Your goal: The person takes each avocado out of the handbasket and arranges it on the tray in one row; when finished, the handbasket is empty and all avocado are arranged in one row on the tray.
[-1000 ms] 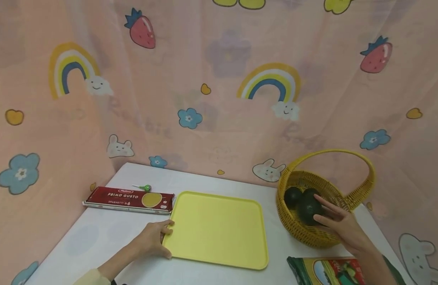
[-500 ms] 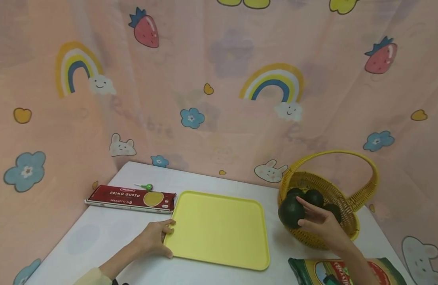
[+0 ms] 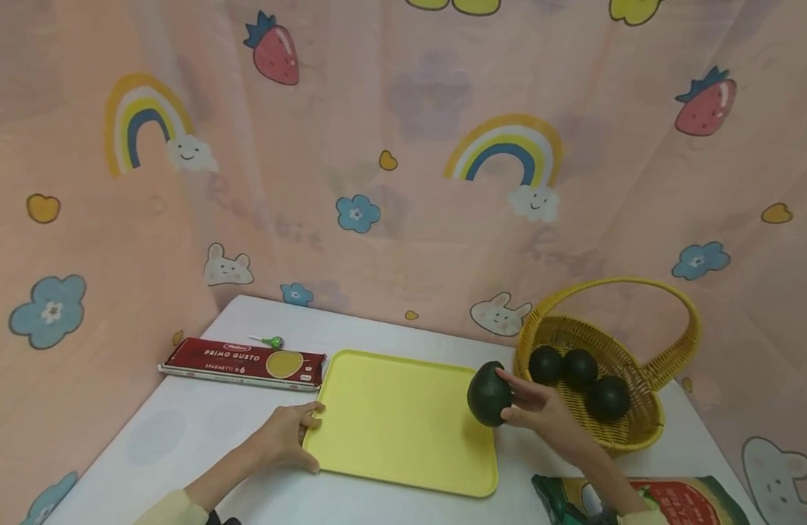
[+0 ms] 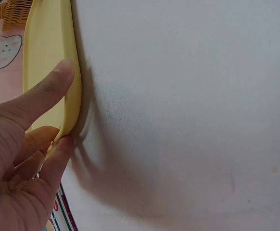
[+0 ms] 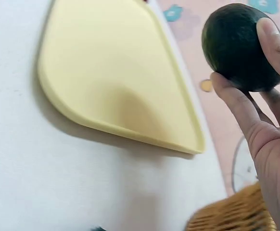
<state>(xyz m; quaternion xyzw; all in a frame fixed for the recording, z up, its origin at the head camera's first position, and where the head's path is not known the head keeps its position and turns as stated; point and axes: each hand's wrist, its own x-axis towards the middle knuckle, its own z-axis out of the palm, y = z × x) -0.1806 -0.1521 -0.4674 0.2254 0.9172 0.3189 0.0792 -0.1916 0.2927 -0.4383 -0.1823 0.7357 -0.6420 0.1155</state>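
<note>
My right hand (image 3: 537, 415) holds a dark green avocado (image 3: 489, 394) by its right side, raised over the right edge of a yellow tray (image 3: 403, 423). In the right wrist view the thumb and fingers close round the avocado (image 5: 238, 45), and its shadow falls on the tray. At the tray's left side, my left hand (image 3: 286, 437) grips the rim. The left wrist view has the thumb on one side of the tray (image 4: 71, 96) and the fingertips at its corner. Several more avocados (image 3: 609, 398) lie in a yellow wicker basket (image 3: 629, 430) on the right.
A red spaghetti pack (image 3: 242, 362) lies left of the tray, with a small green-headed item (image 3: 275, 342) just behind it. In front of the basket is a green and red packet (image 3: 685, 499), partly covered by the right forearm. A patterned pink cloth (image 3: 403, 182) hangs behind the white table (image 3: 173, 430).
My right hand has lifted an avocado out of the basket and carried it left to the tray's right edge. The left hand has stayed on the tray's rim.
</note>
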